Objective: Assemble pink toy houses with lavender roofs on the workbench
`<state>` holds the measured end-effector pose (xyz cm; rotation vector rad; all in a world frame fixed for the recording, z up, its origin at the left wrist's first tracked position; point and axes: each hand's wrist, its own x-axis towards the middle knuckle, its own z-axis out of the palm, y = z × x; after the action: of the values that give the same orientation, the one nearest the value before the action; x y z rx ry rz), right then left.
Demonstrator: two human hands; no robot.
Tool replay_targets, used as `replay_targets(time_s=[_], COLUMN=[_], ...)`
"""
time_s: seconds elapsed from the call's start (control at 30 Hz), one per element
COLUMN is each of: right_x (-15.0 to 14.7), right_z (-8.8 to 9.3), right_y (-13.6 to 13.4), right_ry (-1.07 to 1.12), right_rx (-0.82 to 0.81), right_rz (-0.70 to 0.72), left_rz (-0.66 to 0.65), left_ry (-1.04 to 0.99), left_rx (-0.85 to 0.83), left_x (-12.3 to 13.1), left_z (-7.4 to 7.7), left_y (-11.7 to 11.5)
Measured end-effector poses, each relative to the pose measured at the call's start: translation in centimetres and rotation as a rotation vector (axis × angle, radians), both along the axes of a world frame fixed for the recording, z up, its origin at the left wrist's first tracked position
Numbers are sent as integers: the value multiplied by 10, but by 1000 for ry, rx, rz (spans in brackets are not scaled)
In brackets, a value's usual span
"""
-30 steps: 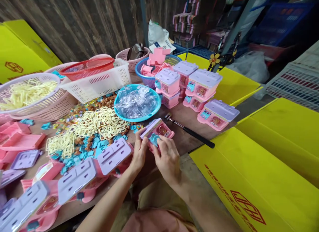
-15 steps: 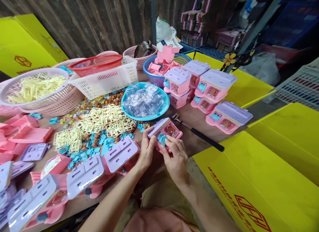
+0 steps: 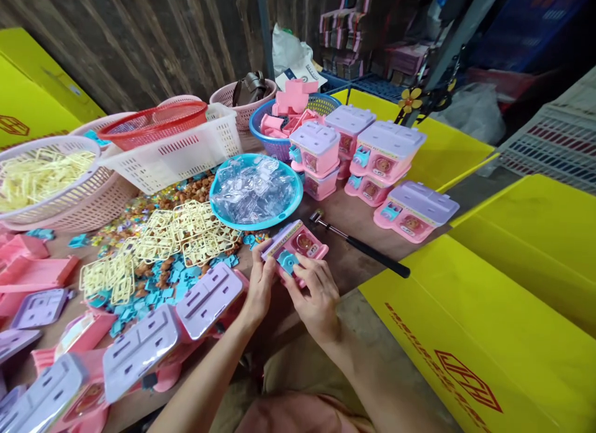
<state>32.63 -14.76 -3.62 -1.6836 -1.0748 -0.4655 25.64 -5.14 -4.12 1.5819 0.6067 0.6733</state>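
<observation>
Pink toy house (image 3: 297,245) at near edge of tabletop (image 3: 345,214), beside small hammer (image 3: 361,247). I note left hand (image 3: 259,290) grip closed on its lilac roof end; right hand (image 3: 315,298) grip closed on its teal front.

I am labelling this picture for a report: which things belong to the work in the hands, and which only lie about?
In hand:
left hand
right hand
pink toy house, held by both hands
blue piece on its front

Lying about:
hammer
blue bowl of clear parts
finished houses
yellow frames
red basket
</observation>
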Motion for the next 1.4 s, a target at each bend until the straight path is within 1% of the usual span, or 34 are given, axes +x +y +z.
replay_targets(time_s=[0.17,0.23,0.3,0.4,0.47,0.53,0.6,0.7,0.8,0.87,0.93,1.03,1.07,1.13,1.2,1.27,1.3,1.37,1.4], right_x=[-3,1,13,38,53,61,62,59,57,60,63,66,66,67,67,67,67,65,63], right_z=[1,5,9,11,9,6,5,7,10,9,4,-12,-18,-30,-37,-38,-37,-30,-26], right_y=[-3,-8,-15,-19,-17,-14,-11,-10,-10,-12,-16,-27,-30,-37,-41,-43,-44,-45,-45], right_ry=[36,81,151,297,427,556,663,748,758,751,770,845,863,874,879,895,900,875,847], right_rx=[-8,-36,-84,-152,-202,-244,-244,-220,-225,-227,-213,-163,-157,-178,-215,-243,-243,-183,-121], right_rz=[12,57,109,141,220,324,365,384,360,361,418,521,529,497,462,458,459,414,358], left_rz=[-81,-92,-90,-109,-106,-97,-112,-126,-124,-143,-166,-179,-183,-197,-220,-223,-217,-193,-184], left_ry=[25,30,34,41,57,71,72,79,85,76,78,97,92,67,71,120,143,161,161], left_rx=[-61,-78,-75,-68,-53,-38,-36,-5,32,49,92,219,277,395,474,501,511,556,598], left_x=[-2,-2,-1,0,0,0,0,1,1,0,-1,-2,-1,0,0,-4,-9,-25,-36], left_z=[2,4,8,12,14,14,12,6,3,4,7,8,6,1,-3,2,10,32,46], left_y=[-2,-4,-6,-8,-10,-11,-11,-11,-12,-13,-15,-17,-18,-21,-25,-30,-31,-23,-13])
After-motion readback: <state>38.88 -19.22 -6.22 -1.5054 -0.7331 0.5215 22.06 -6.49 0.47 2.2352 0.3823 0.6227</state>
